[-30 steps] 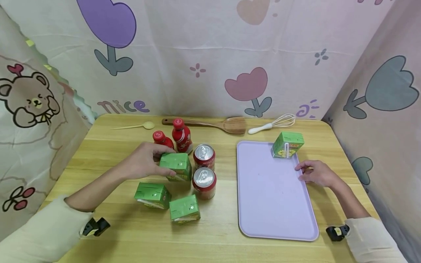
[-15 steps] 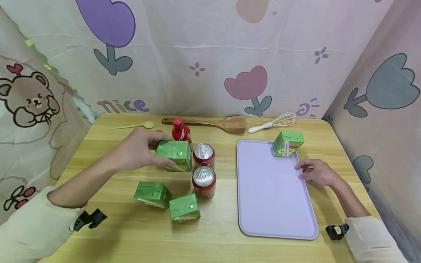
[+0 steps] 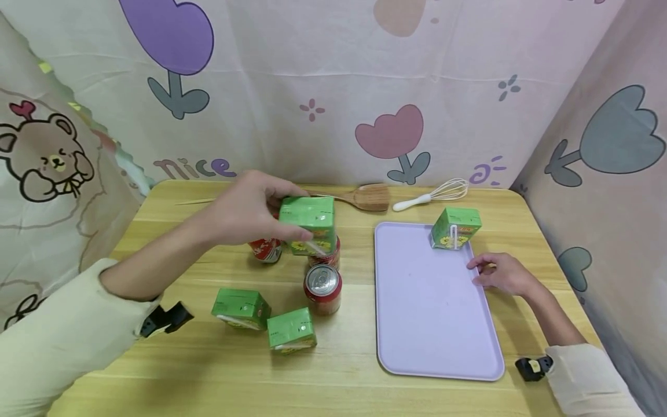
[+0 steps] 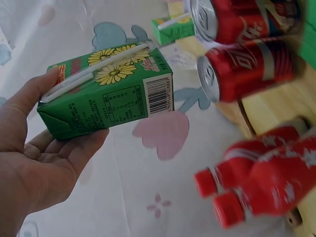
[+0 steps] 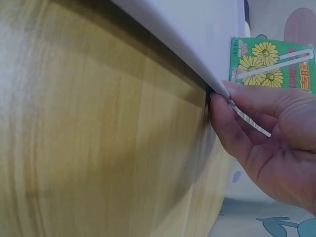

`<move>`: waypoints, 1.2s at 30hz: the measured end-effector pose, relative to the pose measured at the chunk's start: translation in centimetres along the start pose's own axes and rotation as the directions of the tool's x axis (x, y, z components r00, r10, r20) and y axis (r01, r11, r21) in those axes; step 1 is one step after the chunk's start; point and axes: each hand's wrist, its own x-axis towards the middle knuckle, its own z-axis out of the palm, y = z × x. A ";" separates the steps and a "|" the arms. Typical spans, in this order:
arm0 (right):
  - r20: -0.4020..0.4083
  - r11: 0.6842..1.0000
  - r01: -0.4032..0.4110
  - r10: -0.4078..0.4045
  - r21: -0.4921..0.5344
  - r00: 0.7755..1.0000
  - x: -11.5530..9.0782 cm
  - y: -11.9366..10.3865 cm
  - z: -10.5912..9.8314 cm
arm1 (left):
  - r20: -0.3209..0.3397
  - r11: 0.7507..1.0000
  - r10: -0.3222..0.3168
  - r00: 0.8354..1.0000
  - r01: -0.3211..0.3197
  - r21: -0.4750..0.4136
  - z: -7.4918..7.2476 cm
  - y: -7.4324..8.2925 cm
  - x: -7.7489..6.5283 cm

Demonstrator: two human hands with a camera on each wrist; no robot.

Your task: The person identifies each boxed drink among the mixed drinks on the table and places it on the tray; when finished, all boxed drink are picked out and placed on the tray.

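My left hand [image 3: 247, 209] holds a green juice carton [image 3: 308, 225] with thumb and fingers on opposite sides. The carton hangs in the air, overlapping a red can in the head view. The left wrist view shows its yellow flowers, white straw [image 4: 94, 72] and barcode. At the lilac tray [image 3: 435, 313], my right hand [image 3: 504, 274] pinches the right rim between thumb and fingers, as the right wrist view [image 5: 266, 133] shows close up. Another green carton [image 3: 455, 228] stands upright in the tray's far right corner.
Two more cartons [image 3: 241, 309] stand front left, near a red can [image 3: 323, 288] and a second can behind. Two red bottles [image 4: 276, 182] stand farther back, mostly hidden in the head view by the left hand. A wooden spatula [image 3: 371, 197] and whisk [image 3: 435, 194] lie along the back.
My left hand has lifted the carton from among the bottles and cans and carried it up and to the right. The right hand stays at the tray rim.
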 end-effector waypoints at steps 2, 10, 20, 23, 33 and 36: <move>-0.001 1.000 0.002 -0.002 -0.006 1.000 0.0 0.0 0.0 | 0.006 1.000 -0.004 1.000 0.004 -0.005 0.6 0.5 1.0; -0.009 1.000 0.011 -0.012 -0.017 1.000 0.0 -0.1 -0.1 | 0.026 0.996 -0.072 0.997 0.073 -0.049 4.0 1.7 5.1; -0.012 1.000 -0.002 0.002 -0.021 1.000 0.2 0.1 0.0 | 0.056 0.995 -0.031 0.998 0.036 -0.091 8.6 2.0 10.4; -0.012 1.000 -0.003 0.003 -0.020 1.000 0.2 0.1 0.0 | 0.063 0.997 -0.005 0.998 0.010 -0.075 10.0 1.9 11.8; -0.017 1.000 0.003 -0.003 -0.029 1.000 0.1 -0.1 0.0 | 0.049 0.990 -0.134 0.990 0.133 0.038 14.0 1.8 15.3; -0.018 0.999 0.001 -0.001 -0.036 1.000 0.0 -0.2 0.0 | 0.052 0.988 -0.156 0.986 0.156 -0.003 14.5 2.0 15.8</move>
